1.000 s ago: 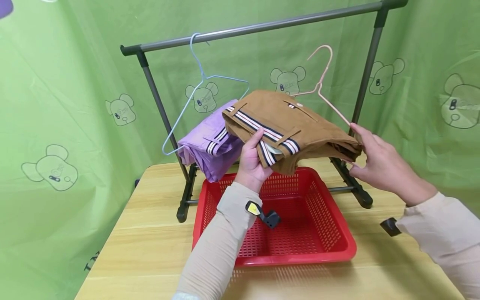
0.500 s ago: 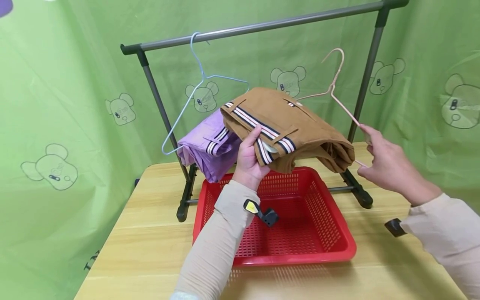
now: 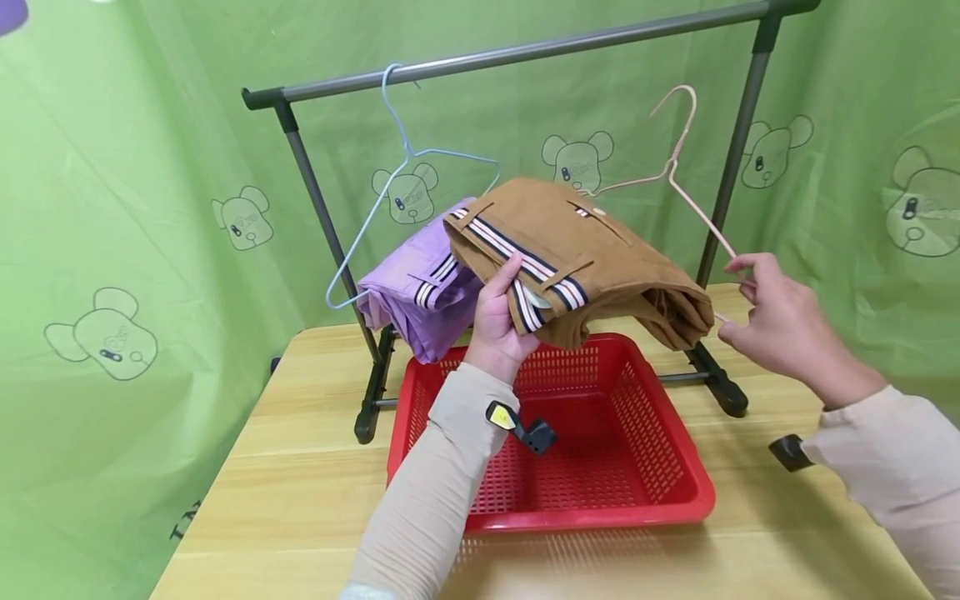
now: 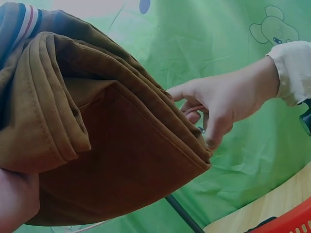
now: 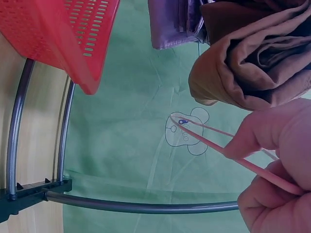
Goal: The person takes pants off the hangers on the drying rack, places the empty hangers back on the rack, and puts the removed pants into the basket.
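Folded brown trousers (image 3: 585,242) with a striped waistband are held up over the basket. My left hand (image 3: 498,325) grips them at the waistband, thumb on top of the stripes. My right hand (image 3: 783,325) pinches the side of a pink wire hanger (image 3: 701,212) at its right corner. Part of the hanger is hidden behind the brown cloth. In the right wrist view the pink wire (image 5: 209,141) runs out of the fingers, beside the rolled brown cloth (image 5: 248,58). Folded purple trousers (image 3: 423,283) hang on a blue hanger (image 3: 375,204) just left of the brown pair.
A metal clothes rack (image 3: 525,57) stands on the wooden table (image 3: 300,467), with the blue hanger hooked over its bar. Below the hands sits a red perforated basket (image 3: 588,521). Behind everything hangs a green curtain (image 3: 165,108) with printed mouse heads.
My right hand and the pink hanger have shifted a little to the right, and the hanger's corner has come out from the brown trousers. The left hand has stayed almost in place.
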`<act>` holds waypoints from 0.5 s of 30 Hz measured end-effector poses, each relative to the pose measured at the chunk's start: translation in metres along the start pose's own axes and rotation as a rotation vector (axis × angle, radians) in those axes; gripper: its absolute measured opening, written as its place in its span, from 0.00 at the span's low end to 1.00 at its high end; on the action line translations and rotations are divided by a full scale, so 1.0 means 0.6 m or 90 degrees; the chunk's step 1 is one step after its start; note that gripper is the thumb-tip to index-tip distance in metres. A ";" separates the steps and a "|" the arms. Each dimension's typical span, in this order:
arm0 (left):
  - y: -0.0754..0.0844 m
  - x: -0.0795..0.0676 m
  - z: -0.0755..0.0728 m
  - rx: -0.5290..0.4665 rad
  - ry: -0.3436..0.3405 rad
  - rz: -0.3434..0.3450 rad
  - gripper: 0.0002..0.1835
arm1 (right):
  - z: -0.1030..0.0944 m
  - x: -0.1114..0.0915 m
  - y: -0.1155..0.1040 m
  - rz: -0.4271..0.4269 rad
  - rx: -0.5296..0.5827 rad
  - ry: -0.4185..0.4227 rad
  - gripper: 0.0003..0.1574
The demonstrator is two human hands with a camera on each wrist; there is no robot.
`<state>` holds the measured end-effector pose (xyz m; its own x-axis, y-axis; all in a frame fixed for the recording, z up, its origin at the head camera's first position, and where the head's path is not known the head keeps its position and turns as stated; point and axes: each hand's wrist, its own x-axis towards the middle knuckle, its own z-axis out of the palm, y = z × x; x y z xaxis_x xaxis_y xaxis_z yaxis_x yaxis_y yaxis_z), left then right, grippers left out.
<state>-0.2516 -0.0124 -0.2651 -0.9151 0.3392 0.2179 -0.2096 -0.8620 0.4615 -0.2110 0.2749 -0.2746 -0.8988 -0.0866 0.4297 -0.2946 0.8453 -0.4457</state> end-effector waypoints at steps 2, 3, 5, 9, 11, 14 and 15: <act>-0.002 -0.001 -0.002 0.002 -0.003 -0.008 0.12 | 0.001 0.001 0.002 -0.006 -0.008 0.014 0.37; -0.002 -0.001 -0.002 0.004 -0.004 -0.013 0.13 | 0.001 0.001 0.003 -0.011 -0.010 0.023 0.34; -0.004 -0.001 -0.003 0.007 -0.008 -0.018 0.13 | 0.001 0.001 0.005 -0.022 -0.004 0.049 0.28; -0.007 -0.001 -0.002 0.010 -0.011 -0.023 0.13 | -0.003 0.002 0.005 -0.025 0.029 0.084 0.23; -0.008 -0.002 -0.002 0.011 -0.009 -0.026 0.12 | -0.005 0.003 0.003 -0.016 0.038 0.093 0.24; -0.010 -0.004 -0.002 0.010 -0.007 -0.029 0.12 | -0.009 0.005 0.001 0.001 0.046 0.095 0.27; -0.011 -0.004 -0.002 0.010 -0.008 -0.029 0.12 | -0.010 0.006 0.000 0.008 0.048 0.099 0.27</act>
<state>-0.2486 -0.0082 -0.2697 -0.9002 0.3828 0.2076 -0.2450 -0.8394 0.4851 -0.2124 0.2776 -0.2684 -0.8431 0.0109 0.5377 -0.3125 0.8038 -0.5062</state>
